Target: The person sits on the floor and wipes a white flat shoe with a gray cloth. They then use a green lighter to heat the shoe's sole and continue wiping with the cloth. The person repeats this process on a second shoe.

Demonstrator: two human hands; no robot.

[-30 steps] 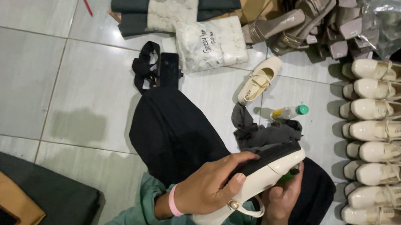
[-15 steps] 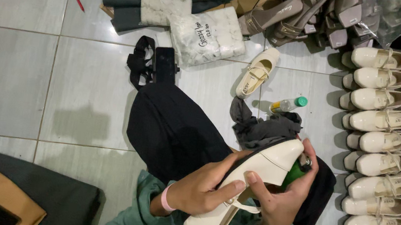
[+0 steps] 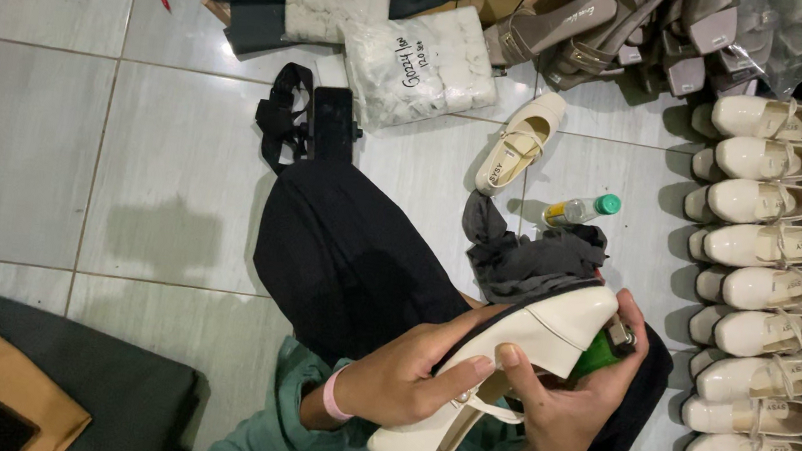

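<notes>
Shoe (image 3: 496, 367), cream, long axis diag., toe lower-left, in closed left hand (image 3: 403, 382) w/ right hand (image 3: 567, 406).

You have the shoe (image 3: 496, 367) over your lap between your left hand (image 3: 403, 382) and right hand (image 3: 567, 406), a cloth (image 3: 528, 255) just beyond it, a small bottle (image 3: 579, 210) and single shoe (image 3: 521, 142) farther off, and rows of shoes (image 3: 776, 289) at right.

Shoe workshop floor: rows of cream shoes (image 3: 765, 297) (all alike) on grey tiles (image 3: 46, 165).
</notes>
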